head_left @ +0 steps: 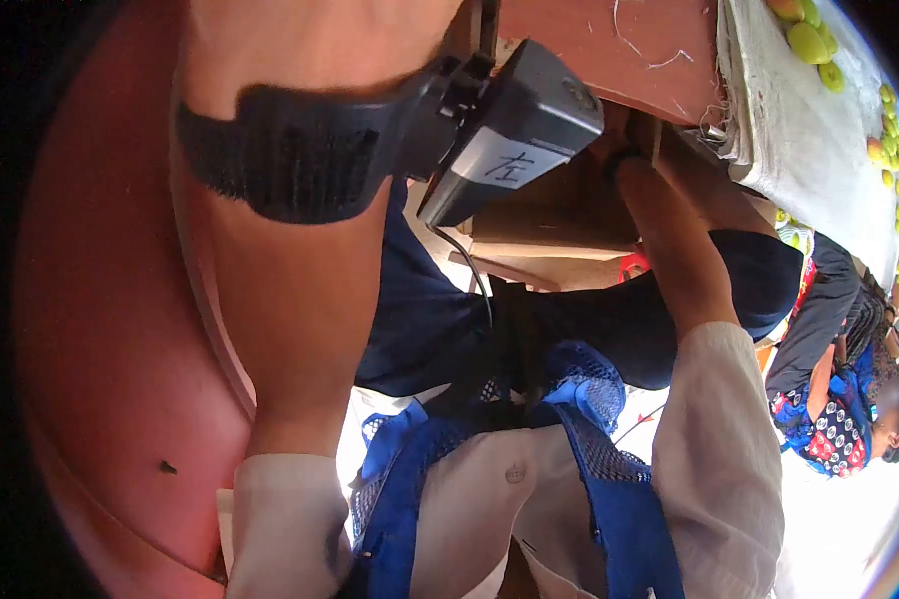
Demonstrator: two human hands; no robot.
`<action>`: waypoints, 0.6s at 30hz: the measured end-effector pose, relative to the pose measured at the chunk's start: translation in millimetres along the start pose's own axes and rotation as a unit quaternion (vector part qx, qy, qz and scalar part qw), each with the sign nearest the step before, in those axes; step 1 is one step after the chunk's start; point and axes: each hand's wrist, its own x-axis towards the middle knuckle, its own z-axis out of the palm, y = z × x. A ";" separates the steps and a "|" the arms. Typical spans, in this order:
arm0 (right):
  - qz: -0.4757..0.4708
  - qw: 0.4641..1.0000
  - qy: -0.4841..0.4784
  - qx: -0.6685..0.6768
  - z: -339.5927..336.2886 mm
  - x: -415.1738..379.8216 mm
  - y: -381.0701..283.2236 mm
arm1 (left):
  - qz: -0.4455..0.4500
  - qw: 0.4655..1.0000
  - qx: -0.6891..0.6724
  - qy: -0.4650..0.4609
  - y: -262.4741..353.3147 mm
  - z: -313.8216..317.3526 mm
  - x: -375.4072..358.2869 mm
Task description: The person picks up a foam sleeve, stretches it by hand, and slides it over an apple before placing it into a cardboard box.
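My left arm reaches up past the top edge of the view, close to the camera. A black strap point(310, 150) with a camera-like device point(514, 130) wraps the wrist. Only the start of my left hand point(320, 40) shows, its fingers outside the frame. My right hand point(607, 138) is small and in shadow below the edge of the reddish-brown table point(609, 50), with a dark band on its wrist. Its fingers cannot be made out, nor whether they hold anything. Near it, between my legs, is a brown cardboard box point(554, 225).
A whitish cloth point(789, 110) hangs over the right side, with green and reddish fruit point(809, 42) on it. A large pinkish-red surface point(120, 329) fills the left. Another person point(839, 429) sits at the far right.
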 end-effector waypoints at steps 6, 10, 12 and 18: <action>0.008 0.998 0.047 0.030 9.5 3.0 1.4 | -0.002 1.000 0.010 0.002 2.4 7.9 -9.6; 0.012 0.997 0.067 0.047 16.2 3.4 -1.6 | -0.004 1.000 0.019 0.002 3.9 12.2 -15.2; 0.006 0.996 0.070 0.046 31.5 2.0 2.6 | -0.006 1.000 0.025 0.001 5.0 12.5 -18.1; 0.001 0.980 0.138 0.141 77.6 -4.2 -7.3 | -0.005 0.999 0.033 -0.007 4.7 18.6 -22.5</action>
